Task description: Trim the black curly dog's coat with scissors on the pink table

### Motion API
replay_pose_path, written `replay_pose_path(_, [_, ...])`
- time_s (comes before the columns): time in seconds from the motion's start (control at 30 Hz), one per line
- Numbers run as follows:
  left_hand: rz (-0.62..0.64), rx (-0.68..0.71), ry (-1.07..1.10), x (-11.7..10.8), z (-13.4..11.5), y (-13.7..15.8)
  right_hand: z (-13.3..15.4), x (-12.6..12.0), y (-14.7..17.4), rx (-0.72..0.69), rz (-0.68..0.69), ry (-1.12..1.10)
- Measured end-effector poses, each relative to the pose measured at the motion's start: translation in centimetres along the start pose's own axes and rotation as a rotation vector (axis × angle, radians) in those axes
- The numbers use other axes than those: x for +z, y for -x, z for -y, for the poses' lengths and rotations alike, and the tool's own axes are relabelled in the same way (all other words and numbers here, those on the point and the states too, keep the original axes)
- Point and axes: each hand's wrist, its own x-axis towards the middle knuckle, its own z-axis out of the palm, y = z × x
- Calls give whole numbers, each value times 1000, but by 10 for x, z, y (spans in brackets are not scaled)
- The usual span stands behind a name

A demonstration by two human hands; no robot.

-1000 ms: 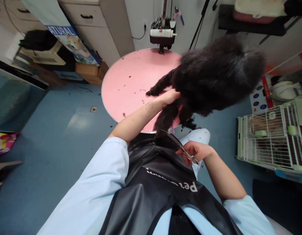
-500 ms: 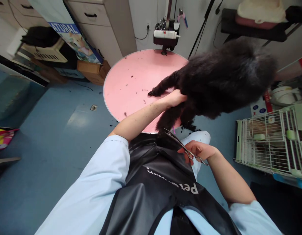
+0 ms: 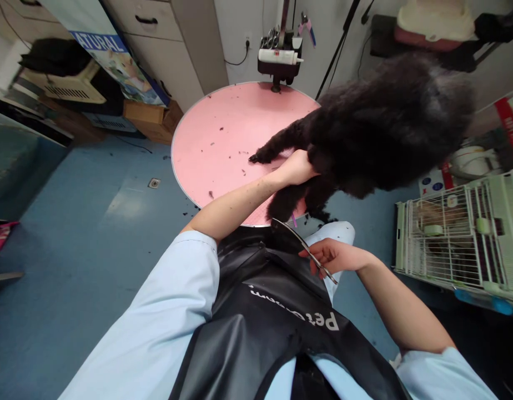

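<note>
A black, fluffy dog (image 3: 377,128) stands at the right side of the round pink grooming table (image 3: 206,139), one paw stretched out on its top. My left hand (image 3: 300,166) is closed on one of the dog's legs, its fingertips hidden in the fur. Below it hangs a trimmed, rounded leg end (image 3: 281,205) by the table's near edge. In my right hand (image 3: 333,255) is a pair of scissors (image 3: 297,238), fingers at the handles. The blades point up and left, their tips close under that leg end; whether they touch fur I cannot tell.
Fur clippings dot the table and floor. A tool holder (image 3: 279,61) with scissors and a white bottle is fixed at the table's back. A wire cage (image 3: 456,233) stands on the right, a cardboard box (image 3: 146,119) and pet carrier (image 3: 69,83) at the left.
The scissors have turned in my right hand, so their blades now look edge-on and closed together. My left hand keeps its hold on the leg. The view has shifted slightly.
</note>
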Motion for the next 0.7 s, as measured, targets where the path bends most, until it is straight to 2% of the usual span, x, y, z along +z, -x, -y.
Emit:
replay_pose_path(0.07, [-23, -23, -28, -1, -3, 2, 2, 5, 0, 16, -10, -3])
replay_pose_path(0.23, [-43, -40, -91, -1, -6, 6, 4, 15, -7, -55, -90, -66])
replay_pose_path(0.43, [-64, -88, -192, 0, -10, 11, 6, 39, -10, 8, -130, -75])
replay_pose_path(0.57, [-94, -92, -160, 0, -10, 12, 13, 50, -10, -20, -205, -125])
replay_pose_path(0.7, [-124, -97, -96, 3, -10, 12, 18, 57, -25, -50, -295, -106])
